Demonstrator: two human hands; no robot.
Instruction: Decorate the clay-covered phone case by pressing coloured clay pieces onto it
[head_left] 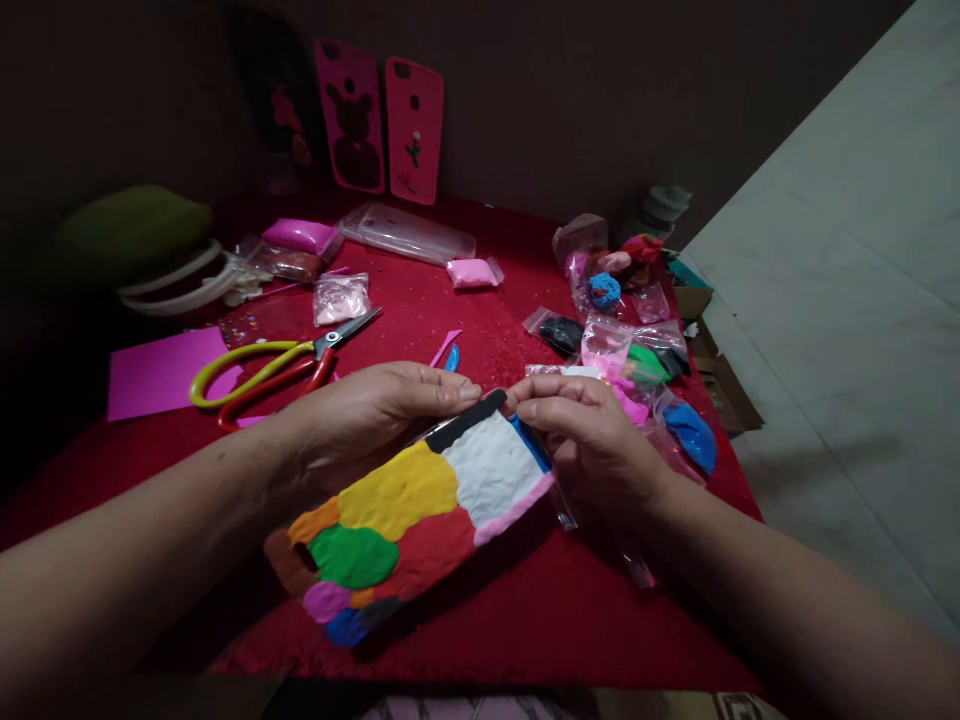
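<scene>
Over red cloth (540,625): phone case (409,490), multicol. patches (439,550) (yel. abuts wht.).

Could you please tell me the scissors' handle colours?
One yellow handle, one red handle; best seen in the head view.

Phone case (411,515), rect. w/ rounded corners, face coated in clay patches (401,490): yellow, white, red & green the big ones; orange, brown, pink, blue & black smaller, mostly along edges. Patches butt together, a bit lumpy. Small dark slot btwn brown & green. Held up, tilted diag., over worktop (517,620) nr front edge; white end upper R, brown/blue end lower L.
</scene>
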